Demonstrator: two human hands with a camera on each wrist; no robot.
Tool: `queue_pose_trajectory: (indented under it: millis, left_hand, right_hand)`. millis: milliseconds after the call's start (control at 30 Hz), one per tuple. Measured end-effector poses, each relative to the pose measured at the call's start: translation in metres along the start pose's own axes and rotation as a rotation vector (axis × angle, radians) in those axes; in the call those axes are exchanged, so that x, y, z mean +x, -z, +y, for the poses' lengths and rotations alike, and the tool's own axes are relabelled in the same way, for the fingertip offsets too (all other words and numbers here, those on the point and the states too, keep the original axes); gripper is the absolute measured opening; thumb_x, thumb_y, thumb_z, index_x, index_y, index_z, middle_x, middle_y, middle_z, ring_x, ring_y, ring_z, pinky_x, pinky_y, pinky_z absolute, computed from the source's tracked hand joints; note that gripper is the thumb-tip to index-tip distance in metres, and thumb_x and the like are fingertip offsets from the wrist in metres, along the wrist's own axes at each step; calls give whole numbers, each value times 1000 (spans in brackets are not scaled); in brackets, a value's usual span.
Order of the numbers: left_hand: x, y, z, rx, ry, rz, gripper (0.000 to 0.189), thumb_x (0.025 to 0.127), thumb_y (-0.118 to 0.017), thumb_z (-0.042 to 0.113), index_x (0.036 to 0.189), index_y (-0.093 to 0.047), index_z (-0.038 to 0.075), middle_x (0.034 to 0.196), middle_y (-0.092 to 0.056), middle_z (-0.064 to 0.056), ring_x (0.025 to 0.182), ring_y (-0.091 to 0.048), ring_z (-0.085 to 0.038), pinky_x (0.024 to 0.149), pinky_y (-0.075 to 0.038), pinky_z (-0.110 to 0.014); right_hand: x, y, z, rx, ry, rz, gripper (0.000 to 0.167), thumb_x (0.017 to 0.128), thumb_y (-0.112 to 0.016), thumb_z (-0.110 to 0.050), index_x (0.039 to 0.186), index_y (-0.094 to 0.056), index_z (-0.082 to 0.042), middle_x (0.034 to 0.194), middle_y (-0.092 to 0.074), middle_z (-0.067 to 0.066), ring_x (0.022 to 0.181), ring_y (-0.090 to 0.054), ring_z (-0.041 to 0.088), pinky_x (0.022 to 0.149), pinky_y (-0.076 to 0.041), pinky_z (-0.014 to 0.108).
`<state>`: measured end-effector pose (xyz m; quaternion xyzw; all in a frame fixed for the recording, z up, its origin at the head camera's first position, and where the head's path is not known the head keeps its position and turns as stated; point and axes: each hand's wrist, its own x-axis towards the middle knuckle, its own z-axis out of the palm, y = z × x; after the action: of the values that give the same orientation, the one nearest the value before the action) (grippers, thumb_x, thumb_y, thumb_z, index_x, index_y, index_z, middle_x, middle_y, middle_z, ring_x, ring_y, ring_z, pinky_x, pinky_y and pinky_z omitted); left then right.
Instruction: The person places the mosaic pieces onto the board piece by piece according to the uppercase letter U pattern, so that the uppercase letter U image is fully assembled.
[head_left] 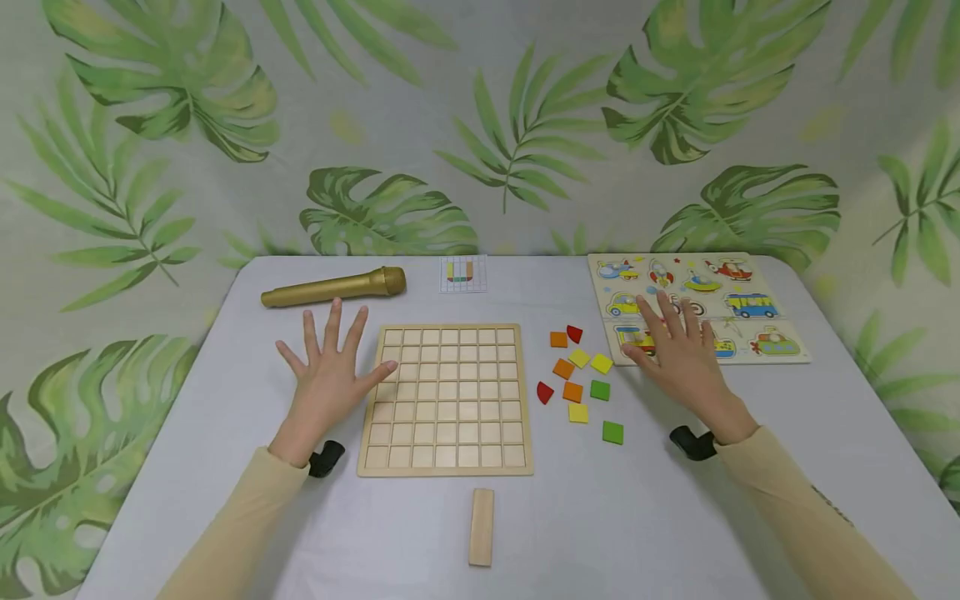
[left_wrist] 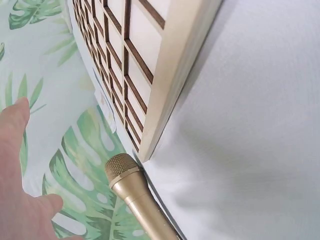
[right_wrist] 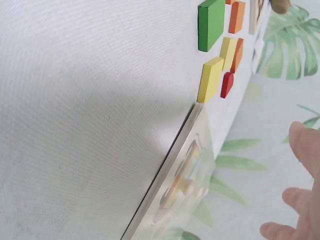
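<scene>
My left hand (head_left: 324, 383) is spread with its fingers apart, over the left side of a wooden grid board (head_left: 446, 470); it holds nothing. Beyond its fingertips lies a gold microphone (head_left: 330, 289), also seen in the left wrist view. My right hand (head_left: 682, 358), fingers spread and nothing held, hovers over the near left part of a picture puzzle board (head_left: 787, 321). Between the hands lie several loose coloured tiles: orange squares (head_left: 573, 392), yellow squares (head_left: 578, 413), green squares (head_left: 612, 432) and red quarter-round pieces (head_left: 545, 392). The grid's cells hold no coloured tiles.
A plain wooden block (head_left: 482, 527) lies in front of the grid board. At the table's back edge is a small pattern card (head_left: 462, 274) with a coloured shape on a grid. A leaf-print cloth (head_left: 525, 125) hangs behind the white table (head_left: 600, 533).
</scene>
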<state>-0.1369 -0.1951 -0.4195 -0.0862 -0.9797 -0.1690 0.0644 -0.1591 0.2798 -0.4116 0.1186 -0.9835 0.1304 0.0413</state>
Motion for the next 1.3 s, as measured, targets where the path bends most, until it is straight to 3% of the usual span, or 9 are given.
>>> queue_pose_trajectory:
  millis: [200, 433, 500, 700, 800, 933, 1067, 1300]
  left_hand:
    - [3, 0, -1, 0, -15, 0, 88, 89, -54, 60, 155, -15, 16, 159, 5, -15, 138, 22, -42, 95, 19, -70]
    - [4, 2, -10, -111, -37, -43, 85, 92, -55, 54, 155, -14, 16, 159, 1, -15, 140, 13, -43, 100, 9, -71]
    - [4, 3, -14, -154, -53, -62, 83, 93, -57, 49, 155, -15, 13, 159, -3, -15, 141, 7, -44, 101, 4, -72]
    - [4, 1, -29, -279, -124, -178, 80, 90, -67, 32, 151, -25, 2, 157, -16, -15, 141, -5, -45, 103, -5, -69]
    - [2, -3, -36, -328, -154, -262, 82, 87, -72, 29, 149, -28, -1, 156, -21, -17, 141, -7, -45, 104, -7, -68]
    - [0, -10, -43, -350, -204, -337, 87, 81, -77, 31, 148, -31, -1, 155, -24, -17, 140, -7, -47, 104, -7, -69]
    - [-3, -12, -46, -324, -246, -380, 92, 78, -79, 35, 148, -31, -1, 155, -23, -17, 139, -6, -49, 101, -4, -72]
    - [-6, -12, -48, -317, -248, -426, 94, 80, -77, 37, 149, -27, -1, 156, -19, -18, 138, -3, -51, 102, 2, -71]
  right_hand:
    - [5, 2, 2, 84, 125, 74, 72, 95, -61, -30, 152, -24, -8, 152, -22, 26, 138, -14, 47, 108, -10, 63]
    - [12, 4, 0, 366, 143, 96, 61, 90, -67, -11, 144, -40, -5, 144, -40, 21, 128, -38, 41, 99, -34, 59]
    - [14, 3, 0, 461, 137, 83, 55, 91, -67, -10, 141, -44, -4, 138, -47, 20, 122, -45, 38, 95, -39, 55]
    - [19, 2, 4, 771, 92, -28, 40, 93, -62, -5, 131, -51, 3, 127, -56, 20, 111, -55, 26, 87, -46, 21]
    - [21, 0, 6, 908, 64, -97, 39, 94, -61, -6, 129, -50, 7, 126, -54, 23, 108, -58, 20, 84, -48, 17]
    - [23, -4, 7, 976, 0, -173, 41, 95, -61, -10, 129, -49, 9, 127, -55, 23, 105, -59, 11, 83, -49, 18]
    - [26, -12, 11, 999, -33, -227, 40, 94, -61, -9, 128, -49, 9, 126, -55, 26, 104, -60, 13, 84, -48, 18]
    - [28, -22, 14, 953, -43, -263, 34, 93, -62, -5, 125, -53, 6, 122, -57, 27, 98, -58, 18, 82, -49, 20]
